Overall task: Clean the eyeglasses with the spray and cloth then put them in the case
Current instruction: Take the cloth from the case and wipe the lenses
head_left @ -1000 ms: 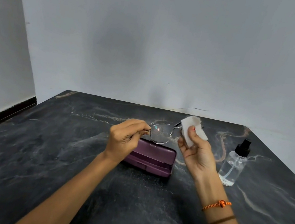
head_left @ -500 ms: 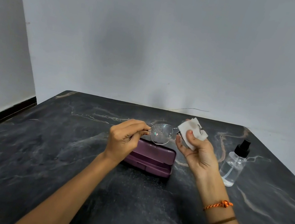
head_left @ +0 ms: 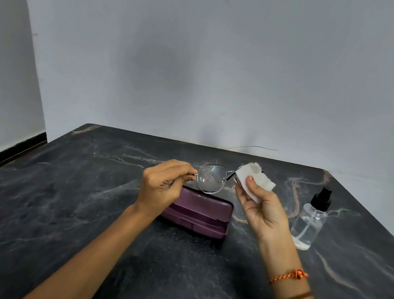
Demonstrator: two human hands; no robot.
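Thin metal-rimmed eyeglasses (head_left: 210,179) are held up above the table, the left lens speckled with droplets. My left hand (head_left: 162,184) pinches the frame at its left hinge. My right hand (head_left: 260,208) grips a folded white cloth (head_left: 254,179) that is wrapped over the right lens, thumb pressing on top; that lens is hidden. A purple hard case (head_left: 199,213) lies closed on the table just below the glasses. A clear spray bottle (head_left: 310,219) with a black nozzle stands upright to the right of my right hand.
The dark marble table (head_left: 73,219) reaches to a white wall at the back. Its left edge runs along a gap beside another wall. A thin wire (head_left: 254,147) lies at the table's far edge.
My right hand brought the cloth left and folded it around the right lens, then shifted it slightly over that lens. My left hand and the glasses stayed almost still.
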